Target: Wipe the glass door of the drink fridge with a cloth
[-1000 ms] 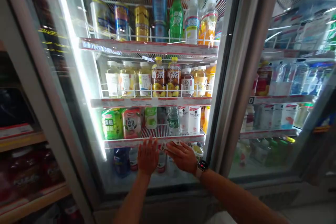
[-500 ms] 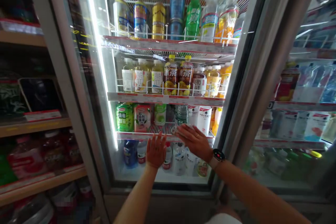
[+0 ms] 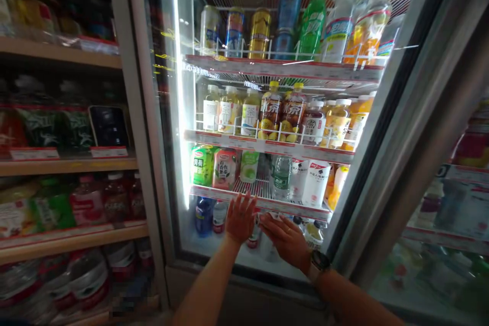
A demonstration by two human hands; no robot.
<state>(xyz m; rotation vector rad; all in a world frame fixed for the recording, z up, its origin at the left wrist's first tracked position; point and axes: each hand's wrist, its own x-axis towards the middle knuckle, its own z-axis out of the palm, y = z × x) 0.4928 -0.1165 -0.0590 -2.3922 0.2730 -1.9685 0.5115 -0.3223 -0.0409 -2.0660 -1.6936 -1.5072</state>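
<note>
Left hand (image 3: 240,218): I have it below the frame's centre, palm toward the glass (image 3: 208,247), fingers slightly apart, grasping nothing I can see.
Right hand (image 3: 284,237): just right of it, fingers straight and together, flattened over a cloth (image 3: 257,219), not closed round it; watch (image 3: 320,261) on the wrist.
Cloth spot: lower centre of the frame, at my right fingertips, pale, mostly hidden.
Behind glass: a water bottle (image 3: 281,178) above the right hand.
</note>
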